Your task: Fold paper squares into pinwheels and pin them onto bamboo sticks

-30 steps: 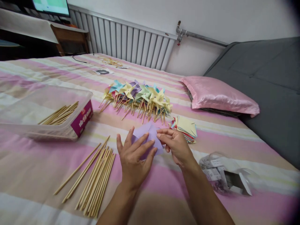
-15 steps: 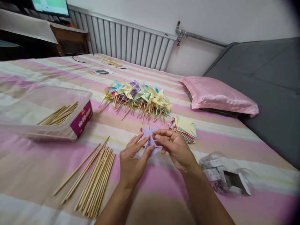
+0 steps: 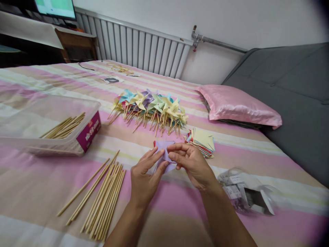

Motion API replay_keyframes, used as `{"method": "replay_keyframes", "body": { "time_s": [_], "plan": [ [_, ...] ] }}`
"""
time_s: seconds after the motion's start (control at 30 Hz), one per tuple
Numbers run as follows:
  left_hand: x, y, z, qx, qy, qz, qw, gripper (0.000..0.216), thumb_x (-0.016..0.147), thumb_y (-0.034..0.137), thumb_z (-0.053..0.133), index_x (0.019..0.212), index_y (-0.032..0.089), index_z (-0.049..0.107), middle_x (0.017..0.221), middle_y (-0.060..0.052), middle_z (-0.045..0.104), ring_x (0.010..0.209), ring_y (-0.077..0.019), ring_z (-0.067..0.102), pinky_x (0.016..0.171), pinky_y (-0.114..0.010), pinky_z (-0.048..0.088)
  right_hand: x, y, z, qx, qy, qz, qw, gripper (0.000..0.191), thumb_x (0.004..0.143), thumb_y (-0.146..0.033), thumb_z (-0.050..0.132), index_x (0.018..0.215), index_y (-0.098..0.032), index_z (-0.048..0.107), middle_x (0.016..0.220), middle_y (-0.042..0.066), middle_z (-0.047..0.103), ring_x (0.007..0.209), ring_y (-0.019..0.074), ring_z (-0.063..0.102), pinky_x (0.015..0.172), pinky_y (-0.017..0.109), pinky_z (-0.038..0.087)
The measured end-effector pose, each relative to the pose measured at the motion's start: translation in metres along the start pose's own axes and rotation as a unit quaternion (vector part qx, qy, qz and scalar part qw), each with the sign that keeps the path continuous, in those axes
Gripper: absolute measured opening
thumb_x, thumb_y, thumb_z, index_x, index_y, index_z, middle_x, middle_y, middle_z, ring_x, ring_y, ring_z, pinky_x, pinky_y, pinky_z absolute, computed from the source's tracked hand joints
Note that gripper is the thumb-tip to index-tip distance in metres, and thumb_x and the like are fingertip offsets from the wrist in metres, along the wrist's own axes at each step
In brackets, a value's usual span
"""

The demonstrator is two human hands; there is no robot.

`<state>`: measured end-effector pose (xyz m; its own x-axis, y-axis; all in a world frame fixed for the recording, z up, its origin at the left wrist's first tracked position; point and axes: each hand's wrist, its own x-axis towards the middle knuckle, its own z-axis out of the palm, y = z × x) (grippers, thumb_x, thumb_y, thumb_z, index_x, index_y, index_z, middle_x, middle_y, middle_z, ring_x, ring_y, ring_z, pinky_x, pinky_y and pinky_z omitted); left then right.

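A lilac paper square [image 3: 161,145], partly folded like a pinwheel, is held low over the bed in front of me. My left hand [image 3: 144,175] grips its left side and lower edge between thumb and fingers. My right hand [image 3: 194,165] pinches the paper's right side, with thumb and forefinger close together. A bit of red shows at the paper's upper left corner. The fingers hide much of the folds. Just beyond my right hand lies a stack of coloured paper squares [image 3: 204,139]. Loose wooden sticks [image 3: 106,202] lie left of my left hand.
Finished paper pinwheels [image 3: 156,104] lie heaped farther back. A clear plastic box [image 3: 88,135] with more sticks stands at left. At right are a clear plastic bag [image 3: 233,192] with a small open box, and a pink pillow [image 3: 241,104]. Everything rests on a striped bedsheet [image 3: 180,202].
My right fingers have brought paper on the right side inward, and the dark gaps there are now covered by lilac. My left hand stays almost in place.
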<state>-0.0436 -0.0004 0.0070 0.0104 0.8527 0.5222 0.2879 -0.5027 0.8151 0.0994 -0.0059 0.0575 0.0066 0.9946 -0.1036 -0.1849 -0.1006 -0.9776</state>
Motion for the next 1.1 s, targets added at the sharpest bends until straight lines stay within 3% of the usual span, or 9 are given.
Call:
{"method": "replay_keyframes", "body": {
  "time_s": [1.1],
  "plan": [
    [0.001,0.0011,0.0006,-0.014,0.01,0.017,1.0,0.029,0.075,0.023,0.066,0.103,0.026,0.067,0.104,-0.002,0.069,0.102,-0.0227,0.062,0.096,-0.041,0.047,-0.0003,-0.0018,0.0022,-0.003,-0.003,0.015,1.0,0.024,0.062,-0.034,0.075,0.08,-0.019,0.069,0.068,0.0,0.064,0.059,0.0083,0.055,0.047,0.017,0.04]
  ]
}}
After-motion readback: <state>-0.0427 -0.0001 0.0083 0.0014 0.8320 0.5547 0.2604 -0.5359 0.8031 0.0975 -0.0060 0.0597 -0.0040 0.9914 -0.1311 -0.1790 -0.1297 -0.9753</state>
